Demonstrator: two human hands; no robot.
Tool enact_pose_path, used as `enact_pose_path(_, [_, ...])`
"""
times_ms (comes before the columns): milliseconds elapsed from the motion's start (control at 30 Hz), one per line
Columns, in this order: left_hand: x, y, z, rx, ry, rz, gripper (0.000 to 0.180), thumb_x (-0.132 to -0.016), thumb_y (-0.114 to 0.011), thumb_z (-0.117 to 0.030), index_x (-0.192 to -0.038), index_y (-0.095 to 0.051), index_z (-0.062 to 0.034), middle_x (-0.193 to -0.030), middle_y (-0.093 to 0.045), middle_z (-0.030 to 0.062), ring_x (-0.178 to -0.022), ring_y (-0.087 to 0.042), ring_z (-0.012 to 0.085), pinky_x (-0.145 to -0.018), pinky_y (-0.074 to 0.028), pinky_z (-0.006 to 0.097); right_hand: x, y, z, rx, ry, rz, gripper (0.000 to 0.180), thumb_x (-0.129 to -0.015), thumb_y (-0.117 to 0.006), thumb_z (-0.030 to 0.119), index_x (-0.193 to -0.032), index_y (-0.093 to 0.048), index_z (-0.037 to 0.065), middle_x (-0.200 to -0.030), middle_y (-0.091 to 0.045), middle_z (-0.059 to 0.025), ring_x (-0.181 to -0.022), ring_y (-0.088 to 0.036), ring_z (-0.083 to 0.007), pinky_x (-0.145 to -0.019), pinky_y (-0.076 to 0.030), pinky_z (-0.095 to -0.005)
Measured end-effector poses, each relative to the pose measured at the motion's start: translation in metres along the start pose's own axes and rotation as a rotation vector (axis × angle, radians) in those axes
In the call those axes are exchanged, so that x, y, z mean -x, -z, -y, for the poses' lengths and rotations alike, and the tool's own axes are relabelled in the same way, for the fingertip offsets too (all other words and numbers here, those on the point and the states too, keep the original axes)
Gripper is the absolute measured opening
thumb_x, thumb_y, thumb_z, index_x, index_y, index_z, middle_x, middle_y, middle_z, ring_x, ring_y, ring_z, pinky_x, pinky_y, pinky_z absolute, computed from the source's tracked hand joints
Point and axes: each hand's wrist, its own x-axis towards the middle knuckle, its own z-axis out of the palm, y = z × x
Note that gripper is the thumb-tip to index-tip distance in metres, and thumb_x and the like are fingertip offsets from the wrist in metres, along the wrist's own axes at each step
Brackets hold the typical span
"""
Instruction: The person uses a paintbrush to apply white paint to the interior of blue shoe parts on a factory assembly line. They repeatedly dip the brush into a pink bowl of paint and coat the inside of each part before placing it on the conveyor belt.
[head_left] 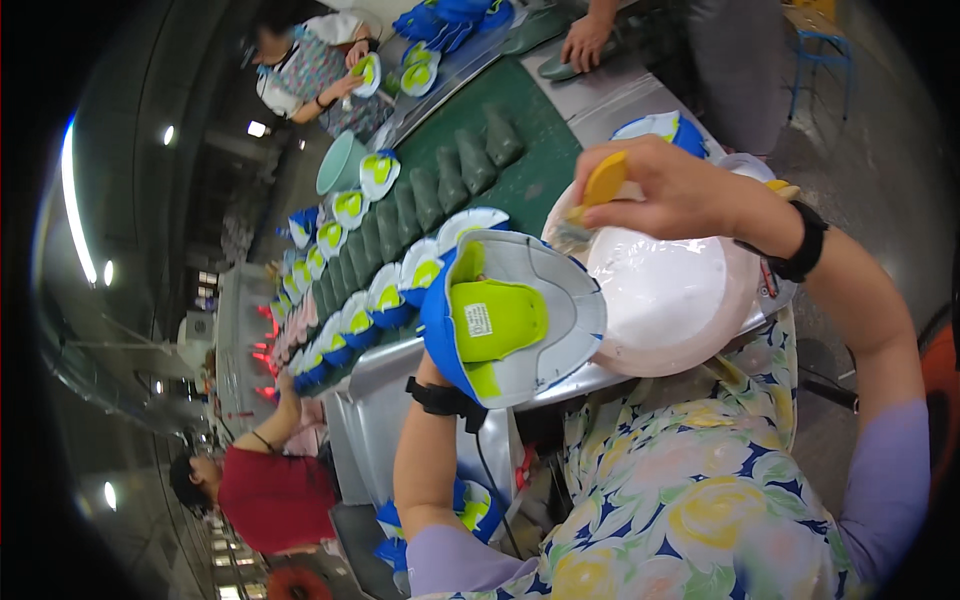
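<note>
My left hand (434,372) is mostly hidden behind a shoe upper (575,300) and holds it up from below. The upper is blue outside and pale grey inside, with a lime-green lining and a small white label; its open side faces me. My right hand (655,185) grips a brush (606,180) by its yellow handle. The bristles point down, near the upper's far edge and above the rim of a pale pink basin (735,335). White liquid (655,285) lies in the basin, close to the upper's right side.
A green conveyor belt (550,115) carries rows of grey-green shoe lasts (425,200) and more uppers (387,288). Another upper (685,135) lies beyond the basin. Co-workers stand at the far side and left; one person's hand (588,42) touches a last. More uppers (478,507) sit below my left arm.
</note>
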Motion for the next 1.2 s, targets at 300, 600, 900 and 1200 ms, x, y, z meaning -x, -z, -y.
enact_pose_path(300, [-0.012, -0.035, 0.040, -0.316, -0.621, -0.227, 0.052, -0.101, -0.052, -0.042, -0.137, -0.053, -0.0050, -0.120, -0.067, 0.0155, -0.104, -0.069, 0.0317, -0.090, -0.059, 0.048, 0.027, -0.004, -0.002, 0.151, -0.391, -0.192, 0.039, -0.085, -0.074, 0.033, -0.082, -0.066, -0.006, -0.073, -0.067, -0.0189, -0.068, -0.067, -0.0286, -0.064, -0.051, -0.0359])
enact_pose_path(600, [-0.022, -0.027, 0.062, -0.499, -1.032, -0.471, 0.056, -0.103, -0.049, -0.045, -0.142, -0.051, -0.0059, -0.124, -0.066, 0.0157, -0.107, -0.068, 0.0327, -0.091, -0.058, 0.050, 0.039, -0.053, -0.017, -0.260, -0.621, -0.336, 0.041, -0.087, -0.072, 0.031, -0.084, -0.069, -0.009, -0.074, -0.070, -0.0147, -0.060, -0.066, -0.0174, -0.056, -0.051, -0.0276])
enact_pose_path(900, [-0.023, -0.019, 0.060, -0.508, -1.101, -0.563, 0.056, -0.102, -0.049, -0.045, -0.143, -0.050, -0.0058, -0.126, -0.065, 0.0159, -0.108, -0.068, 0.0326, -0.091, -0.058, 0.050, 0.043, -0.071, 0.004, -0.432, -0.693, -0.269, 0.039, -0.089, -0.071, 0.029, -0.096, -0.069, -0.009, -0.083, -0.072, -0.0159, -0.063, -0.067, -0.0157, -0.058, -0.052, -0.0252])
enact_pose_path(1200, [-0.008, 0.000, 0.031, -0.213, -0.592, -0.293, 0.056, -0.102, -0.050, -0.045, -0.143, -0.049, -0.0057, -0.128, -0.064, 0.0160, -0.109, -0.067, 0.0325, -0.092, -0.058, 0.050, 0.044, -0.052, 0.010, -0.285, -0.395, -0.274, 0.025, -0.089, -0.073, 0.019, -0.100, -0.071, -0.003, -0.085, -0.073, -0.0113, -0.072, -0.068, -0.0153, -0.067, -0.054, -0.0278])
